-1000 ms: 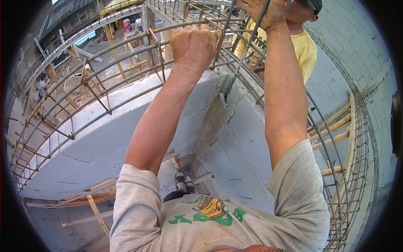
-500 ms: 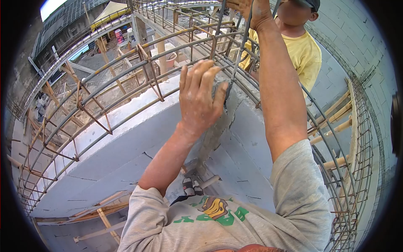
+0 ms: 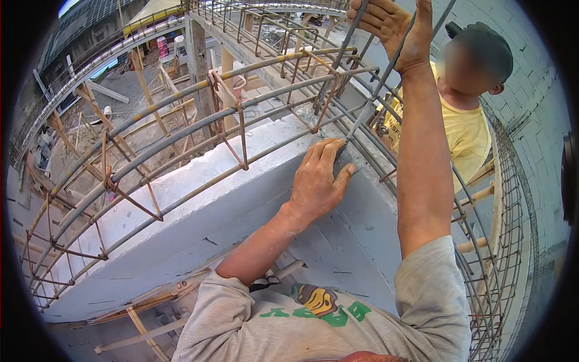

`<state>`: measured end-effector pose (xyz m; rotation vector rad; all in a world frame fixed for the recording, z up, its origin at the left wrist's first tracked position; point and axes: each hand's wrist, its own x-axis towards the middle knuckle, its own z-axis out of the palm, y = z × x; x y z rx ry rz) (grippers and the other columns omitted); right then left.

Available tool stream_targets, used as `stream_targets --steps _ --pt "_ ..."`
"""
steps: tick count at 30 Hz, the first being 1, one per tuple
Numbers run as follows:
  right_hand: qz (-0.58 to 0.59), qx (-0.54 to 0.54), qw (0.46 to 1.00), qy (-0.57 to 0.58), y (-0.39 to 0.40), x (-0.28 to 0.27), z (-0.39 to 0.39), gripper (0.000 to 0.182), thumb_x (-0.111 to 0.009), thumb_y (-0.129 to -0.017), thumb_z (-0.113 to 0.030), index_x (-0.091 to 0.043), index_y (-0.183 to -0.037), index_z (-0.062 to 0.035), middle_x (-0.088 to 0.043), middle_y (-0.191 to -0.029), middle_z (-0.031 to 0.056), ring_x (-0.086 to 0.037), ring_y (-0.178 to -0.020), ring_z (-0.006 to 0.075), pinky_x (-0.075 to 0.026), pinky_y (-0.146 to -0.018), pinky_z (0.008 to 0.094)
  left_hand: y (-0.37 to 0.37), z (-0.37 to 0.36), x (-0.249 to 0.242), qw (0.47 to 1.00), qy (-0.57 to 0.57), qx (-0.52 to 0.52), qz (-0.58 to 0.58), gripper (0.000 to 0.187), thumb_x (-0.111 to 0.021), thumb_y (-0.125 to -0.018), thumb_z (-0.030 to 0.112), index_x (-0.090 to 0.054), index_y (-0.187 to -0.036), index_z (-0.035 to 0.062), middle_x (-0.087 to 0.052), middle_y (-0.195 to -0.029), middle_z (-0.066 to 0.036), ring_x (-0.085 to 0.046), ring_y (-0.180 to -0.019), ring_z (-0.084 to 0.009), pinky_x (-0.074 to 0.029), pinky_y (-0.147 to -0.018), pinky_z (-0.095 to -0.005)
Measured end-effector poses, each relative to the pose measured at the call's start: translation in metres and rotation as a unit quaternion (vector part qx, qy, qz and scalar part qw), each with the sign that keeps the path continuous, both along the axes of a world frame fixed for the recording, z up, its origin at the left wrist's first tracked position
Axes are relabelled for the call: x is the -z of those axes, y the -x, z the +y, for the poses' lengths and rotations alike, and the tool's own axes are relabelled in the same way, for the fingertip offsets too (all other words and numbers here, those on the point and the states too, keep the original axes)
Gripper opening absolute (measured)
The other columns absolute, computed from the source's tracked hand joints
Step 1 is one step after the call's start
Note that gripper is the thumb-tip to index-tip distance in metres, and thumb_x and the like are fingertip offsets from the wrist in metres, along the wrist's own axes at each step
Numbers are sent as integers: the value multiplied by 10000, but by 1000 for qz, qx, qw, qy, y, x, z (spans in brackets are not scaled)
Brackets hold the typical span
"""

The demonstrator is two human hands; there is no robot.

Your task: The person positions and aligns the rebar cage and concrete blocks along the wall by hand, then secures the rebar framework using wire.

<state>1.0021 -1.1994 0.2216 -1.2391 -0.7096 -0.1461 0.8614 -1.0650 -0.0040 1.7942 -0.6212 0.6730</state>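
Observation:
My left hand lies at the inner corner of the block wall, its fingertips on the top edge close to the foot of a steel bar. Its fingers are stretched and the thumb stands apart, so the hand is open. Raised high at the top of the view is my right hand, among upright rebar rods. Its fingers are extended toward one rod, and another bar crosses its palm; it is not wrapped round either. The horizontal rebar cage runs along the wall top.
A person in a yellow shirt and dark cap stands beyond the corner at right. More rebar cage curves down the right side. Timber props and a bucket are on the site behind. A pale block wall rises at right.
My left hand has come down onto the wall corner from above it. My right hand stays raised by the rods. The view has shifted, and more of the other person shows.

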Motion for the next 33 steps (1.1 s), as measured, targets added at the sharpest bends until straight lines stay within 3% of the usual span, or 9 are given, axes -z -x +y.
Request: stream_targets --steps 3,6,9,13,17,21,26,30,33 --pt "-1 -48 999 0 -17 3 -16 1002 -493 -778 -850 -650 -1094 87 -699 -907 161 -692 -767 226 -577 -804 341 -9 0 -6 999 19 -21 -36 461 -690 -873 157 -533 -1268 -24 -503 -1330 -227 -488 -1248 -405 -426 -1033 -471" --pt "34 -294 955 -14 -35 -1 -25 1049 -488 -768 -864 -626 -1127 112 -675 -854 123 -666 -725 195 -571 -780 314 -14 2 -14 994 46 -69 -64 493 -690 -873 172 -513 -1288 -25 -459 -1370 -228 -406 -1311 -422 -341 -1095 -500" --pt "-1 -34 999 -13 -16 6 -17 1082 -491 -759 -870 -597 -1175 123 -660 -841 112 -656 -722 190 -567 -782 314 -21 10 -27 982 26 -175 -71 557 -700 -863 213 -482 -1306 -45 -448 -1373 -252 -350 -1346 -440 -245 -1138 -533" --pt "-15 21 1000 -10 -6 7 -7 1094 -482 -759 -871 -582 -1202 125 -678 -1070 236 -692 -957 304 -557 -902 400 -50 15 -35 956 15 -291 -33 673 -698 -846 246 -410 -1325 -128 -406 -1382 -327 -300 -1377 -465 -133 -1150 -599" --pt "-16 0 1000 -4 -10 9 -8 1103 -481 -756 -872 -574 -1216 127 -630 -1186 295 -646 -1101 357 -521 -974 442 -75 15 -39 948 -9 -314 46 880 -661 -880 430 -309 -1396 -189 -393 -1412 -364 -332 -1369 -477 -127 -1159 -584" --pt "17 16 1000 -13 1 4 -2 1094 -504 -747 -867 -574 -1227 114 -626 -1198 291 -640 -1110 360 -509 -989 459 -85 19 -36 934 -144 -275 175 818 -520 -932 565 -454 -1363 -128 -496 -1354 -338 -391 -1359 -445 -174 -1164 -548" --pt "8 -3 1000 2 -9 6 -12 1079 -530 -738 -860 -577 -1218 105 -630 -1197 280 -650 -1101 347 -535 -956 460 -94 19 -19 907 -216 -353 78 714 -505 -943 558 -589 -1242 -84 -681 -1091 -252 -622 -1102 -397 -381 -1006 -482" --pt "3 88 996 14 -6 7 -10 1106 -501 -737 -880 -575 -1209 117 -649 -1160 264 -677 -1037 323 -559 -903 409 -94 33 -48 892 -293 -267 218 678 -556 -908 535 -601 -1227 -62 -672 -1141 -211 -616 -1107 -344 -390 -975 -464" --pt "-19 231 965 123 22 11 -6 1073 -503 -766 -857 -569 -1223 112 -675 -1107 233 -688 -988 293 -565 -853 381 -89 27 -32 882 -323 -319 127 653 -576 -896 515 -599 -1220 -52 -665 -1161 -206 -615 -1110 -336 -405 -960 -464"
